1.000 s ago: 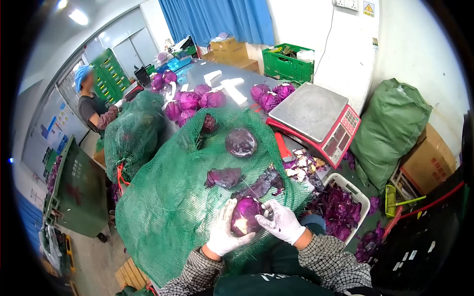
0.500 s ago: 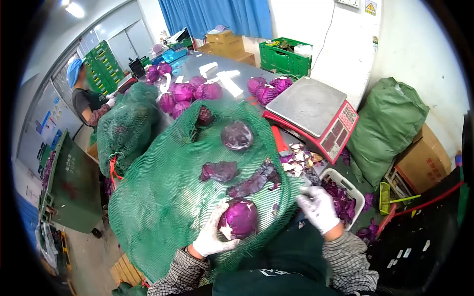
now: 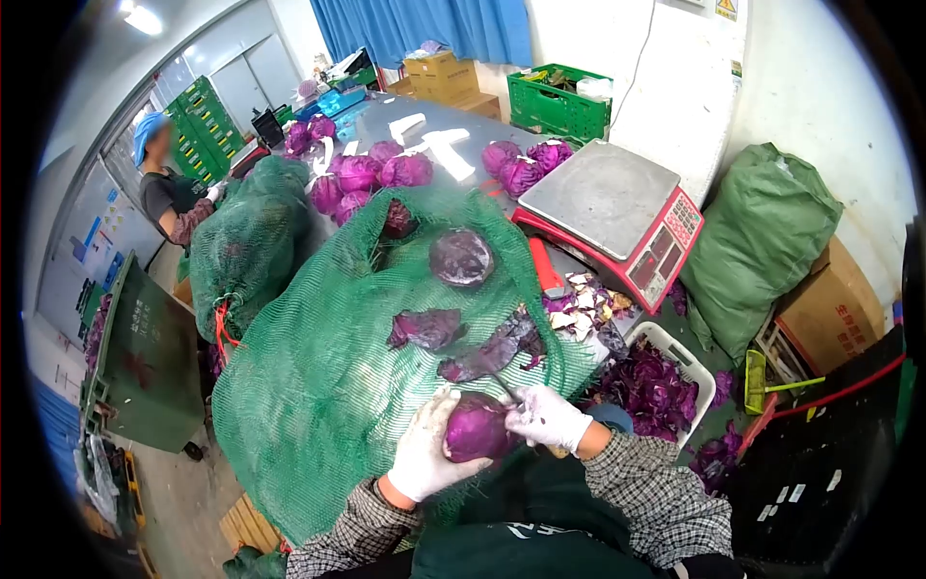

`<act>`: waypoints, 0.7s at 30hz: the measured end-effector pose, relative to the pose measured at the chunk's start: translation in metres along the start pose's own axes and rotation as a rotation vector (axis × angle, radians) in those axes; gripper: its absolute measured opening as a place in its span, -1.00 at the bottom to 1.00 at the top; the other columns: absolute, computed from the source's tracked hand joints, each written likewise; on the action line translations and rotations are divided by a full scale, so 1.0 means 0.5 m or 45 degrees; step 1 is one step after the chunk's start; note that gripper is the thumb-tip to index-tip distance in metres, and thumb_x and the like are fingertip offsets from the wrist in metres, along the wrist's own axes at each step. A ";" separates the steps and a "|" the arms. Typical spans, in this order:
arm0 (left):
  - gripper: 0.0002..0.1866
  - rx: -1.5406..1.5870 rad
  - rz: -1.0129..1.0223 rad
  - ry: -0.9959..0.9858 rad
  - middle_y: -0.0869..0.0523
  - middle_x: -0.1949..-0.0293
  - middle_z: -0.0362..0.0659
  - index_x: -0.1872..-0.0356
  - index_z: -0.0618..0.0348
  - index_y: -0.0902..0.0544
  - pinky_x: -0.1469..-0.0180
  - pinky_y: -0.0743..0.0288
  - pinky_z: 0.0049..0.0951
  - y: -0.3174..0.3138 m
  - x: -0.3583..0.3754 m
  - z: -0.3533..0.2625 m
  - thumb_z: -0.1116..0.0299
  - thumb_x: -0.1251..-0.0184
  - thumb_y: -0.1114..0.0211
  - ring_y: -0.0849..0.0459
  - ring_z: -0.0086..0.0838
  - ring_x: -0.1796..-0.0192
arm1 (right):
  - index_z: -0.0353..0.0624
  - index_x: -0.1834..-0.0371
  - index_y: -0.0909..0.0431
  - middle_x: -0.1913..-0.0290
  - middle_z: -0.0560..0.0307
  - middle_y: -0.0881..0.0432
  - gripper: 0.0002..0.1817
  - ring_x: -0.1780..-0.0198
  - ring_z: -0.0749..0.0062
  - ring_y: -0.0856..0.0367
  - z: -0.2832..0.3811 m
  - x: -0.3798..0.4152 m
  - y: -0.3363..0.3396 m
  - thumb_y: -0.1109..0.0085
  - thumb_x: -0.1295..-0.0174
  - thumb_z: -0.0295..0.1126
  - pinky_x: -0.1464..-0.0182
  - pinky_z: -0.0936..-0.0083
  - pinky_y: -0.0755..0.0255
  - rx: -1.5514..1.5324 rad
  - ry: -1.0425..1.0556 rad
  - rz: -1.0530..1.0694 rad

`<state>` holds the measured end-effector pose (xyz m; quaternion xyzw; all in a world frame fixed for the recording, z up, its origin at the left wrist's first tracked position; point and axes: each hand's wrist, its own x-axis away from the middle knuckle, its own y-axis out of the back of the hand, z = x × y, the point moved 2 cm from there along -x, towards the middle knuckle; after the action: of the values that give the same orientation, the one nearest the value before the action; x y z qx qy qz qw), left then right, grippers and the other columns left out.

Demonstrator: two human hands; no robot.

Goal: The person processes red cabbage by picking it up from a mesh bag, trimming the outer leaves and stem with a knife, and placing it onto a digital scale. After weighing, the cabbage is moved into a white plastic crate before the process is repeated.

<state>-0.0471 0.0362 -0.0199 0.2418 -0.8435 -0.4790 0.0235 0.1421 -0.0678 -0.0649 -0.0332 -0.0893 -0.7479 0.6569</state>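
Note:
A red cabbage [image 3: 478, 427] is gripped from its left side by my gloved left hand [image 3: 429, 449], thumb below and fingers above. My gloved right hand [image 3: 548, 421] is closed at the cabbage's right side. From its fingers sticks out a thin, dark knife [image 3: 504, 388]; its handle is hidden in the grip. Beneath lies a green mesh sack [image 3: 299, 386], spread over the table. On the mesh, beyond my hands, are dark loose outer leaves [image 3: 426, 329], a strip of wilted leaf [image 3: 492, 352] and a second, duller cabbage [image 3: 461, 258].
A red scale [image 3: 603, 207] stands at the right, with an orange-red tool [image 3: 546, 267] and cut scraps [image 3: 585, 307] beside it. Below is a white basket [image 3: 699, 372] of leaves. More cabbages [image 3: 359, 175] sit at the back. A person [image 3: 172, 188] stands left, near a filled mesh sack [image 3: 249, 241].
My right hand has come left from beside the basket to the cabbage's right side. My left hand and the cabbage have shifted slightly right, and the cabbage has turned.

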 end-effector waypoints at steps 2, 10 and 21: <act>0.09 0.202 -0.003 0.094 -0.40 -0.28 0.15 -0.37 0.29 -0.23 -0.36 -0.33 -0.20 0.008 0.003 0.030 0.09 0.22 -0.65 -0.44 -0.05 -0.32 | -0.28 0.19 -0.55 0.46 0.19 -0.57 -0.83 0.43 0.55 -0.58 -0.024 -0.019 0.001 -0.17 -0.19 -0.44 0.40 0.54 -0.46 0.187 0.092 -0.129; -0.11 1.767 -0.356 0.483 -0.57 -0.13 -0.06 -0.25 0.30 -0.38 -0.23 -0.48 -0.29 -0.002 0.026 0.144 0.19 0.17 -0.61 -0.59 -0.34 -0.12 | -0.30 0.16 -0.59 0.36 0.18 -0.60 -0.78 0.59 0.74 -0.40 -0.014 0.090 0.091 -0.01 -0.15 -0.65 0.57 0.73 -0.28 0.104 -0.017 -0.490; 0.13 1.566 -0.084 0.075 -0.47 -0.25 0.00 -0.36 0.28 -0.27 -0.33 -0.39 -0.18 -0.014 -0.046 0.040 0.24 0.36 -0.72 -0.50 -0.19 -0.27 | -0.31 0.06 -0.59 0.24 0.03 -0.64 -0.73 0.32 0.30 -0.65 0.061 0.183 0.058 -0.31 -0.17 -0.49 0.26 0.50 -0.54 0.522 0.354 -0.839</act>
<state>-0.0297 0.0589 -0.0323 0.2503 -0.9563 0.1016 -0.1118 0.1565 -0.1554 -0.0173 0.2303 -0.1527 -0.8822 0.3813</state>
